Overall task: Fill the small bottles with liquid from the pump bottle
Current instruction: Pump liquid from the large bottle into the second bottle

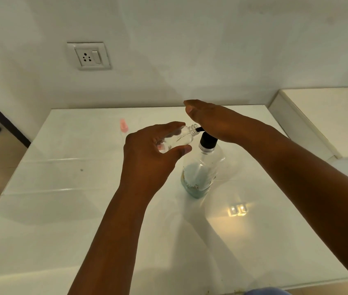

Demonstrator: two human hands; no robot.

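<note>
A clear pump bottle [200,171] with a black pump collar [208,140] stands mid-table, holding a little bluish liquid at its bottom. My left hand [147,158] grips a small clear bottle [181,138], tilted on its side with its open neck at the black spout. My right hand [213,122] lies flat, palm down, on top of the pump head, which it hides. Fingers of that hand are stretched out.
A small pink-capped bottle [123,126] lies on the white table [62,209] further back to the left. A wall socket [89,56] is on the wall behind. A raised white ledge [317,124] with a black cable runs along the right.
</note>
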